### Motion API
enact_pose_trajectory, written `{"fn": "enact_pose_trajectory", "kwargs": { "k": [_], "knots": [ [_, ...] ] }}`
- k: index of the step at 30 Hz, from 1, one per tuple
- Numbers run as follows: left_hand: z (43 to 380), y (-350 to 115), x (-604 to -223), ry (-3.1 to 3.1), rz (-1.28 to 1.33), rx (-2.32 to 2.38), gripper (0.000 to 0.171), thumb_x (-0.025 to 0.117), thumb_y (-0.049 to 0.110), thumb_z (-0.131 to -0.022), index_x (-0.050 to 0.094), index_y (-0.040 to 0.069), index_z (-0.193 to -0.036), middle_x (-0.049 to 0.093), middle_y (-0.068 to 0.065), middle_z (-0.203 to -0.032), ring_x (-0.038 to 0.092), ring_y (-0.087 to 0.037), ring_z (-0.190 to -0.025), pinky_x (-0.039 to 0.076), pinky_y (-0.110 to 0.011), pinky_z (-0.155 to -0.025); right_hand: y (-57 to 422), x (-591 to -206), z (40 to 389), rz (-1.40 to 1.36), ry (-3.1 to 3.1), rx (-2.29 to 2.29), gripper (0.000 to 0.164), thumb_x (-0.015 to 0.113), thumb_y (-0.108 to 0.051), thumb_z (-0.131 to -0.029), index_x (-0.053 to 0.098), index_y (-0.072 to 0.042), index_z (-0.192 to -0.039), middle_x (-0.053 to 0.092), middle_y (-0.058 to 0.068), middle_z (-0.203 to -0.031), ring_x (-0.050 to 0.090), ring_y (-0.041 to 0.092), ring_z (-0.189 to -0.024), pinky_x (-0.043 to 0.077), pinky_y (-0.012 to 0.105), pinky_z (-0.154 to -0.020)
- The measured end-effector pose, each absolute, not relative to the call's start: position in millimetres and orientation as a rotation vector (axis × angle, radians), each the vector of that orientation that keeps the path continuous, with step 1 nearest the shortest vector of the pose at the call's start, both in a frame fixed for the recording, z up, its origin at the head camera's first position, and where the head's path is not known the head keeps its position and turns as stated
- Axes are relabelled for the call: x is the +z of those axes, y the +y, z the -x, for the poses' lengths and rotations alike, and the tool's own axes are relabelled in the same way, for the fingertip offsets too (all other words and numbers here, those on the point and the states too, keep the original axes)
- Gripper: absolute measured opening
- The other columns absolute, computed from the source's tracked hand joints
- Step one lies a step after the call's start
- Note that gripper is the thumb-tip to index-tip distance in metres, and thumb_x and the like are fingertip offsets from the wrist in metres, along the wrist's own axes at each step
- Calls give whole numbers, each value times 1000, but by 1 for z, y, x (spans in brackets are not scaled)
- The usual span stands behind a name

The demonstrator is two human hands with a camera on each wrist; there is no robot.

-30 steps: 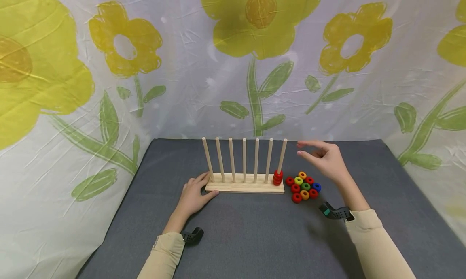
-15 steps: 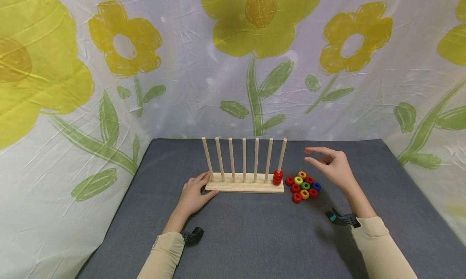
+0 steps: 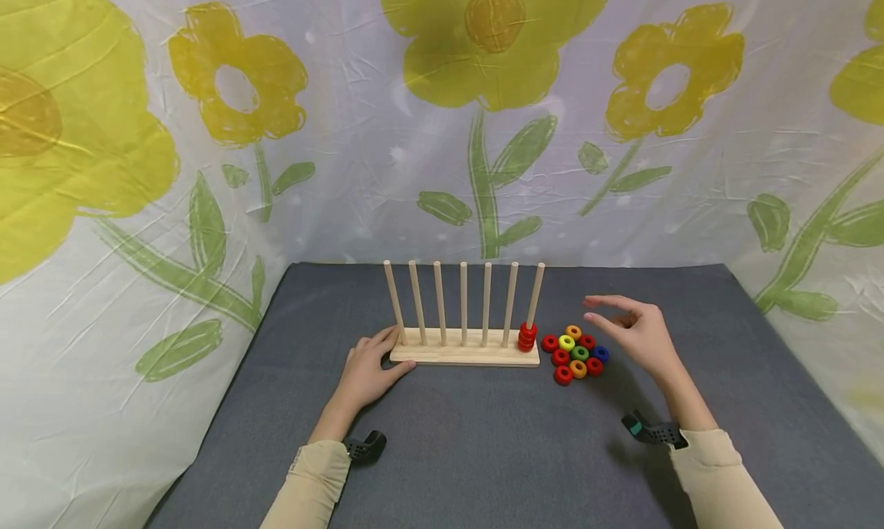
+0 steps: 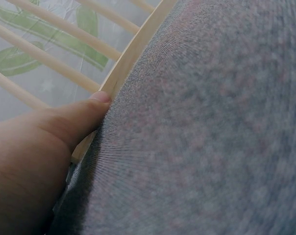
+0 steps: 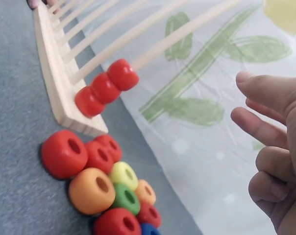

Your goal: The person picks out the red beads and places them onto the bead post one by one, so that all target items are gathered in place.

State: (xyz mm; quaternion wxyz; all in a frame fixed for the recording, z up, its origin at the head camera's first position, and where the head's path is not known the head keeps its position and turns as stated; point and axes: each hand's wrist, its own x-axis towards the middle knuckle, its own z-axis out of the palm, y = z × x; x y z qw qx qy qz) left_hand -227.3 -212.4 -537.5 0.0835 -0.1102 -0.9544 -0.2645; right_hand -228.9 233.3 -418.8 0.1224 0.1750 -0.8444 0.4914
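Rack (image 3: 464, 355): standing upright on the grey surface (image 3: 442, 452), its base running from nine to three o'clock as I'm seeing it from the person's side, with the backdrop (image 3: 345, 206) at twelve; seven pale pegs (image 3: 463, 306) are rising from it.
Stacked beads (image 3: 527, 337): three red ones are sitting low around the peg at the three o'clock end, one touching the next.
Loose beads (image 3: 578, 358): ten are lying in a huddle just beside the rack's three o'clock end, five red, two orange, one yellow, one green and one blue, the blue sitting at the huddle's own three o'clock.
Left hand (image 3: 369, 371): gripping the rack's nine o'clock end, thumb pressing the front edge, fingers reaching toward the far corner; their tips are partly hiding from me.
Right hand (image 3: 638, 333): hovering above the surface at the huddle's two o'clock; thumb and forefinger are facing each other across a narrow gap of air, tips pointing toward nine, the other fingers curling inward.
Wrists: black bands (image 3: 652, 431) are circling both, just beyond beige sleeves (image 3: 307, 483).
Backdrop: pale cloth is wrinkling behind everything, showing yellow flowers and green leaves.
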Motion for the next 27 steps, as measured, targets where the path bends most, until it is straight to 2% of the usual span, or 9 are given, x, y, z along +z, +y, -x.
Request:
{"fn": "enact_pose_trajectory", "kwargs": {
  "k": [6,8,12,14,15,21,24,27],
  "knots": [
    [227,-213,-537,-2851,327,-792,82,73,53,-91,45,8,-155,45,-13,-154,48,-36,-120,37,-55,-96,237,-430,224,-513,-2441,1472,28,74,-5,-95,72,0,-122,71,24,-109,29,1,-38,24,34,-37],
    [228,-213,-538,-2849,329,-788,82,72,53,-92,46,8,-154,45,-13,-154,49,-36,-120,37,-56,-95,238,-433,222,-519,-2441,1476,27,73,-4,-95,72,0,-122,73,19,-107,30,3,-38,25,34,-37],
    [228,-213,-539,-2849,332,-787,82,72,54,-92,46,8,-154,45,-13,-154,49,-36,-120,37,-56,-96,239,-440,219,-512,-2451,1478,27,73,-3,-95,73,0,-121,74,-1,-105,35,7,-38,29,33,-38],
    [228,-213,-539,-2849,329,-792,83,72,54,-91,45,8,-155,45,-13,-154,49,-37,-120,37,-56,-96,240,-444,220,-508,-2457,1475,27,73,-3,-95,73,-1,-121,74,-5,-105,38,8,-38,30,33,-38],
    [228,-213,-539,-2848,329,-794,83,72,54,-91,45,8,-155,45,-13,-154,48,-37,-120,37,-56,-96,241,-446,220,-512,-2456,1467,27,73,-3,-95,73,0,-121,74,-4,-105,38,8,-38,30,33,-38],
    [227,-214,-539,-2837,332,-783,82,72,54,-91,46,8,-154,45,-14,-153,48,-37,-121,36,-57,-96,251,-471,234,-514,-2428,1480,28,72,-5,-96,72,-3,-124,71,22,-113,33,8,-36,28,33,-38],
    [226,-214,-538,-2841,337,-783,82,72,53,-92,45,7,-154,45,-14,-154,48,-38,-121,36,-58,-98,256,-480,239,-470,-2434,1498,28,73,-12,-97,73,-9,-125,70,24,-115,37,15,-36,30,33,-38],
    [226,-213,-536,-2855,340,-782,82,72,53,-92,44,8,-155,44,-15,-154,47,-38,-122,35,-58,-99,261,-484,239,-435,-2435,1514,29,74,-17,-97,74,-11,-125,71,21,-115,48,25,-40,32,32,-40]
  ]
}}
